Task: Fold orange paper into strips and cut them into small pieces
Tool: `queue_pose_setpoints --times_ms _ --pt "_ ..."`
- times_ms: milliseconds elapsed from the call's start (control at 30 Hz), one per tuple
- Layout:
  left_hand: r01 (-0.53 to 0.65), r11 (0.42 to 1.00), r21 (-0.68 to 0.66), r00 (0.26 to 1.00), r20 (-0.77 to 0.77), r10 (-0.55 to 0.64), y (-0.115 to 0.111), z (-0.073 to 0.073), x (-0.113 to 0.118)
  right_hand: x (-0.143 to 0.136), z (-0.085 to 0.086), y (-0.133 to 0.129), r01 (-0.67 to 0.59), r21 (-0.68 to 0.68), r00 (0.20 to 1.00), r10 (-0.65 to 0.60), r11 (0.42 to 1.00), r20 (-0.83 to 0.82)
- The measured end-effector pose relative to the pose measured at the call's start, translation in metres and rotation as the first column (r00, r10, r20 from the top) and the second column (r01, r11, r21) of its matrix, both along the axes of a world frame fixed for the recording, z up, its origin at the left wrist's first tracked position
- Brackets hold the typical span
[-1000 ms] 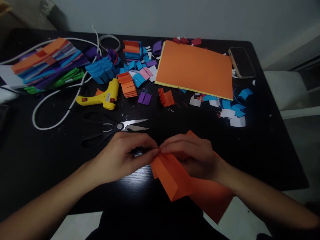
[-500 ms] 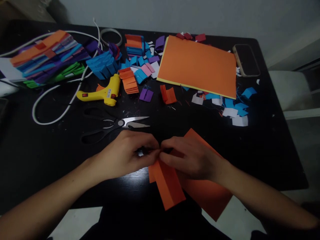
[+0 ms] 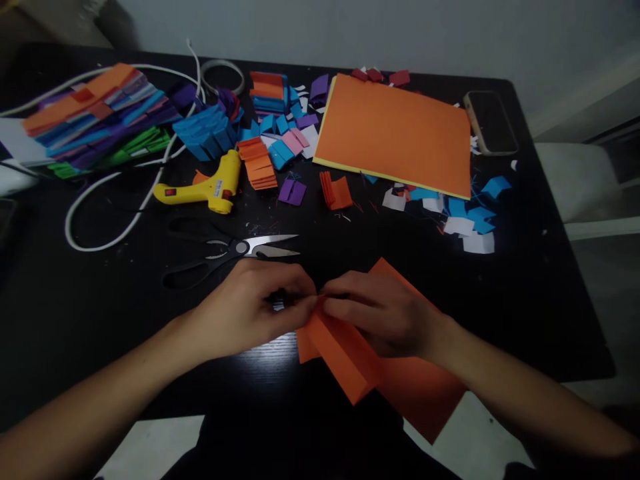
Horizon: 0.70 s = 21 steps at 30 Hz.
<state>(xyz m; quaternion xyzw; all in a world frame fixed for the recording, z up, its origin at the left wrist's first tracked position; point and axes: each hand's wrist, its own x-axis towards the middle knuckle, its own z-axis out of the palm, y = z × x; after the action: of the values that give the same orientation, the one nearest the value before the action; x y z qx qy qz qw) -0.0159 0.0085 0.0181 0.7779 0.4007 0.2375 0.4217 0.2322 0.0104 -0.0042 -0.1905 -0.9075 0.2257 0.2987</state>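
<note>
An orange paper strip (image 3: 345,353), creased lengthwise, is pinched at its far end by both hands. My left hand (image 3: 263,300) is closed, its thumb and fingertips on the strip's left corner. Meeting it fingertip to fingertip, my right hand (image 3: 383,310) closes on the same end. The strip's near end hangs free toward the table edge. Under the right hand and wrist lies a larger orange paper sheet (image 3: 425,393), jutting past the table's front edge. A smaller orange piece (image 3: 306,345) shows beneath the strip. Just beyond the left hand rest black-handled scissors (image 3: 241,247), blades slightly apart.
A yellow glue gun (image 3: 220,183) lies behind the scissors, near a looped white cable (image 3: 95,248). Folded paper bundles (image 3: 205,130) and scraps cover the back. An orange sheet stack (image 3: 395,133) and a phone (image 3: 493,123) sit at back right on the black table (image 3: 540,300).
The strip's free end has swung to the right and slightly up, and its crease has folded more sharply. Both hands stay at nearly the same place.
</note>
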Motion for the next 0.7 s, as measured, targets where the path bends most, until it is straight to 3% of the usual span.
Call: queue_pose_setpoints --times_ms 167,400,700 --pt "0.017 1.0 -0.011 1.0 0.012 -0.017 0.0013 0.0023 -0.0004 -0.0016 -0.0013 -0.0011 -0.017 -0.081 0.99 0.005 0.997 -0.14" --pt "0.134 0.986 -0.099 0.99 -0.02 -0.137 0.0039 0.0036 -0.0032 -0.004 -0.0049 -0.0018 0.003 -0.093 0.984 -0.019 0.996 -0.179" --pt "0.185 0.977 -0.107 0.982 -0.015 -0.187 0.0031 0.0037 -0.0052 -0.0036 -0.0054 -0.0019 -0.052 -0.261 0.978 -0.003 0.964 -0.207"
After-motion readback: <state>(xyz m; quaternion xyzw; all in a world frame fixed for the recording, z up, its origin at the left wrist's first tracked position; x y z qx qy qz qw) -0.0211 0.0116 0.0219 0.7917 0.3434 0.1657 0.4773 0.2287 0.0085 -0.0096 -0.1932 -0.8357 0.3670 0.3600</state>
